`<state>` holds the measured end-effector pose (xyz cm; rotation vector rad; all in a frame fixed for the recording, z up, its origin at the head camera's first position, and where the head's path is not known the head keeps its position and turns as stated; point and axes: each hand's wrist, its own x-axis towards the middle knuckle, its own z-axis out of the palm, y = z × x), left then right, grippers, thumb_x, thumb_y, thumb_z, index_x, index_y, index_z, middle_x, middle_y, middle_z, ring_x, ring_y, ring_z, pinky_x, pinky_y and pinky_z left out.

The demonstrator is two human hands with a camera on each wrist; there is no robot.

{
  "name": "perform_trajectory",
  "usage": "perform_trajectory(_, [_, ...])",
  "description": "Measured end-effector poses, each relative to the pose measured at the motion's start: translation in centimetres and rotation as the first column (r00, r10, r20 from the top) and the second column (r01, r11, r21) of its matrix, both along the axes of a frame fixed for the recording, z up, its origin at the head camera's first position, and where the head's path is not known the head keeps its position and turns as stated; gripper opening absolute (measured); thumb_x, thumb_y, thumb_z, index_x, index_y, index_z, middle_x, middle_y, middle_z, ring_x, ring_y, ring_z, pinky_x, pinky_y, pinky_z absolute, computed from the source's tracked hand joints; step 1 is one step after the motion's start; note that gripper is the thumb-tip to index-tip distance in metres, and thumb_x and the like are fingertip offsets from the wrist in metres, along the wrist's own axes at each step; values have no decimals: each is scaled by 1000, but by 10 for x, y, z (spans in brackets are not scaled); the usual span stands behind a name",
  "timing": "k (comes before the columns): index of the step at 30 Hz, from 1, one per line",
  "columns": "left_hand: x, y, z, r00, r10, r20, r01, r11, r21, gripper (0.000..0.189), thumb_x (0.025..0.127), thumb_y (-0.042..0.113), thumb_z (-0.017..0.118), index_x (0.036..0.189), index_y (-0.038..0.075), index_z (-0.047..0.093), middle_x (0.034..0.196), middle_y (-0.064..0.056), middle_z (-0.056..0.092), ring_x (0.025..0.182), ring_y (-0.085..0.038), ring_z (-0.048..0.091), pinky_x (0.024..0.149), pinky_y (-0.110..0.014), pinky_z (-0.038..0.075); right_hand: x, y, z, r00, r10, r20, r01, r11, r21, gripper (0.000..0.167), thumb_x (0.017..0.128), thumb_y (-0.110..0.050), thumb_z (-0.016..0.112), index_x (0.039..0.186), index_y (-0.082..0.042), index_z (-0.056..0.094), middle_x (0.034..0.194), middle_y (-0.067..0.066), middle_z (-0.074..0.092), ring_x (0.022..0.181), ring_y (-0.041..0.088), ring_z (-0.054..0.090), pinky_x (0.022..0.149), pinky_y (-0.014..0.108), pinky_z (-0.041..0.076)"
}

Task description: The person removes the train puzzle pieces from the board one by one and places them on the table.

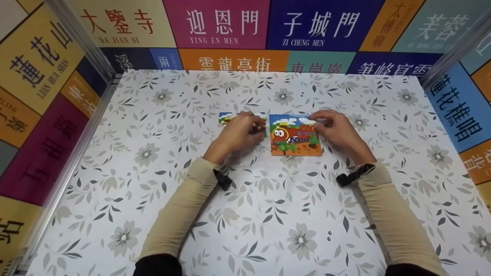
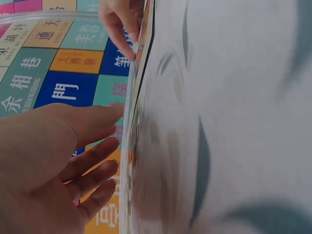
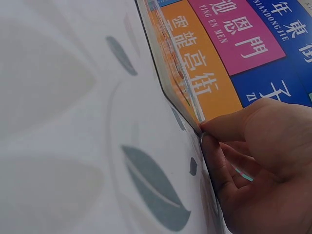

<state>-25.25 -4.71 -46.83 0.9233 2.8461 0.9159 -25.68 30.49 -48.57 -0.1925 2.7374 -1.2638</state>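
A square picture card with a red cartoon train with big eyes lies on the flowered tabletop in the head view. Its right edge is pinched between the thumb and forefinger of my right hand; in the right wrist view that hand has its fingertips at the card's edge. To the left lies a second colourful card, largely hidden under my left hand. Seen from the left wrist, the fingers of the left hand are loosely extended close to the surface, with a gap below the thumb.
A white tabletop printed with grey flowers and leaves spreads around the cards. Upright panels of coloured blocks with Chinese lettering stand along the back and both sides.
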Motion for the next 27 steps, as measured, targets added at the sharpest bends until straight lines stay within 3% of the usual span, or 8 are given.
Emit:
perform_trajectory(7, [3,32,2,996,-85,14,85,996,-19,37,100,27,80,131,7,76,124,-10,75,114,-26,68,102,-40,56,1,1,1,1000,-8,16,8,1000,-14,32,107,-15,67,139,-17,74,154,3,61,114,23,62,87,25,49])
perform_trajectory(13, [4,55,-3,992,-127,28,128,991,-39,34,102,28,77,132,11,76,128,-7,75,122,-24,67,106,-39,55,0,0,0,1000,-2,10,2,1000,-19,32,107,-15,68,138,-17,74,153,2,61,114,23,63,86,22,50])
perform_trajectory(19, [3,69,-3,989,-124,82,127,992,-26,34,101,25,80,131,11,77,127,-7,75,119,-21,68,101,-37,56,-1,0,-2,1000,10,6,-9,1000,-28,30,107,-16,68,136,-16,75,154,2,60,113,23,64,86,21,50])
perform_trajectory(27, [-1,76,1,982,-98,161,103,994,-21,36,98,24,83,130,10,78,128,-7,75,121,-22,68,105,-37,56,-1,0,-1,1000,12,13,-11,1000,-22,30,108,-18,67,137,-16,75,154,2,59,112,23,64,88,23,48])
